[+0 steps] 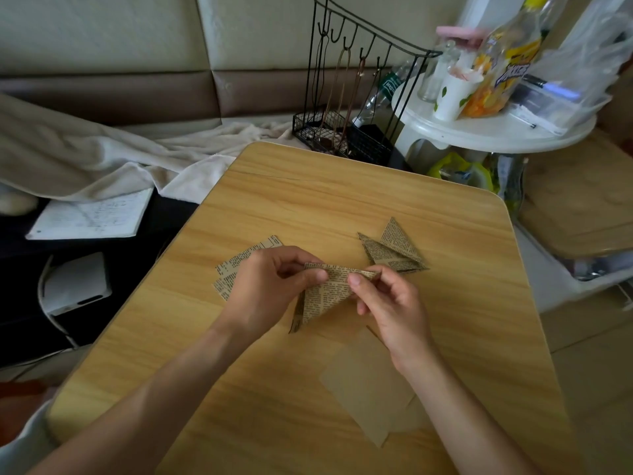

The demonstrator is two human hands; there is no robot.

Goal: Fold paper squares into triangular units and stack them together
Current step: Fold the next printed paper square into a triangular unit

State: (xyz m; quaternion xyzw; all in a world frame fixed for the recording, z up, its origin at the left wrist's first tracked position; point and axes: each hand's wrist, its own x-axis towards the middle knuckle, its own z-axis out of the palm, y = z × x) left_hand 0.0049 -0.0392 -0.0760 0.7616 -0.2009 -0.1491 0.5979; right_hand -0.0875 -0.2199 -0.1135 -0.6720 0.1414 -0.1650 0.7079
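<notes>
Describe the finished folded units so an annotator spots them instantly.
On the wooden table, look just beyond the right hand. The finished units are newsprint triangles overlapping in a pile, untouched, unlike the triangle being folded in both hands.

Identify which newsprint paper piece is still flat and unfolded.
The newsprint sheet lying under the left hand; the others are folded into triangles.

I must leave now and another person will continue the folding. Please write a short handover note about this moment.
Left hand and right hand both pinch the top edge of a half-folded newsprint triangle, held just over the wooden table.
Done: folded triangular units lie together behind the right hand.
Left: finish this unit and add it to them; then fold the flat newsprint squares under the left hand. Plain brown sheets lie near the front edge.
</notes>
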